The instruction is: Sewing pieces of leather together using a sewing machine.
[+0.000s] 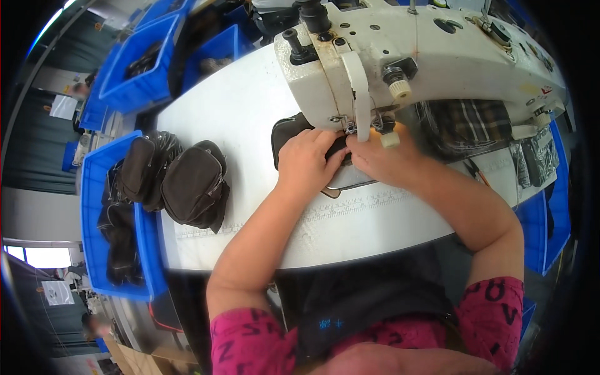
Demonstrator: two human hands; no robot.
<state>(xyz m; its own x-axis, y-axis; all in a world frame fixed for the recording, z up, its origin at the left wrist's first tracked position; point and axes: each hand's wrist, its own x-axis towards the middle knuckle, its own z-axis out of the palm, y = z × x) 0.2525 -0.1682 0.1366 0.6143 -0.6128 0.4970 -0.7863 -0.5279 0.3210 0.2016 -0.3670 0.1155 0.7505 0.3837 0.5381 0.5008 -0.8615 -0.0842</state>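
Note:
Under the head of a white sewing machine lies a dark brown zippered bag, partly covered by my hands. My left hand grips it just left of the presser foot, with thumb and fingers closed on the cloth. On the other side of the needle, my right hand pinches the edge of the same bag, its fingertips close to my left thumb. The spot where the needle meets the cloth is mostly hidden by fingers and machine parts. A small tan-edged flap shows below my hands.
Finished-looking dark brown bags stand on the white table at left. A blue bin beside it holds more. Plaid cloth lies under the machine arm, with thread snips nearby. More blue bins stand behind.

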